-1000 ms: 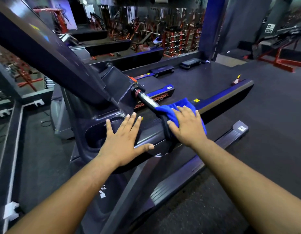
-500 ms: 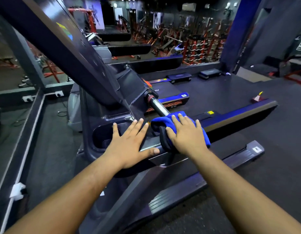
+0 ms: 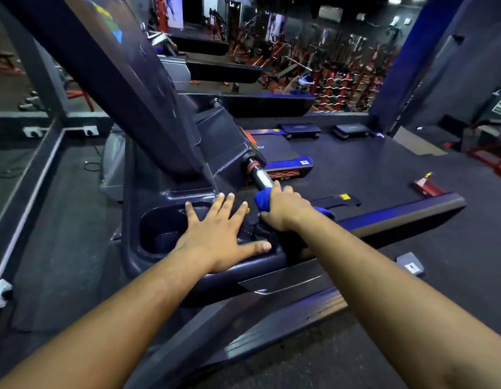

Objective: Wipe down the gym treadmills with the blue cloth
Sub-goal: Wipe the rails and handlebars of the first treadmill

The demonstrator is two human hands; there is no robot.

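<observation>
A dark treadmill console point(image 3: 170, 153) slants up in front of me, with a cup holder point(image 3: 162, 234) in its tray. My left hand point(image 3: 218, 237) lies flat on the tray beside the cup holder, fingers spread. My right hand point(image 3: 285, 209) is wrapped around the handlebar point(image 3: 260, 178), gripping the blue cloth point(image 3: 262, 202) against the bar. A tail of the cloth sticks out to the right of my wrist. The bar's shiny silver section shows just above my fingers.
The treadmill belt point(image 3: 370, 169) and its blue side rail point(image 3: 398, 217) stretch away to the right. More treadmills point(image 3: 224, 71) stand in a row behind. Red weight racks point(image 3: 342, 80) fill the far room. A blue pillar point(image 3: 412, 51) rises at the right.
My right hand has slid the cloth up the handlebar towards the console and closed around the bar. My left hand stays flat on the tray. My view has tilted up.
</observation>
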